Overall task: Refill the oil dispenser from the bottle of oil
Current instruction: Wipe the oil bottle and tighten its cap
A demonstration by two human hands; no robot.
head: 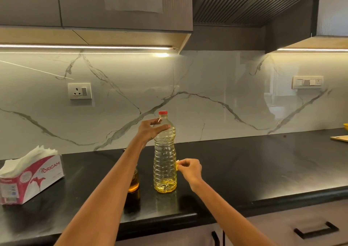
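A tall clear ribbed plastic oil bottle with a red screw cap (pixel 165 151) stands upright on the black stone counter (pixel 244 166), set back from its front edge and roughly midway along the visible stretch. Only a shallow pool of yellow oil shows at its base, so it looks nearly empty. The left hand (pixel 150 130) curls round the bottle's shoulder just under the neck, thumb across the front and fingers behind, seemingly steadying it or readying a lift; the cap is on, so pouring has not begun. The right hand (pixel 189 167) sits beside the bottle's lower body, fingers drawn together in a narrow pinch on a small yellow piece (pixel 177 165); what that piece is cannot be told, perhaps a label tab or the dispenser's stopper. The small glass oil dispenser holding amber oil (pixel 134 182) stands just left of the bottle, largely hidden behind the left forearm, placed close presumably so the pour is short. A red-and-white cardboard tissue box (pixel 32 178) rests near the counter's left end, handy for wiping drips. The likely next need is unscrewing the red cap.
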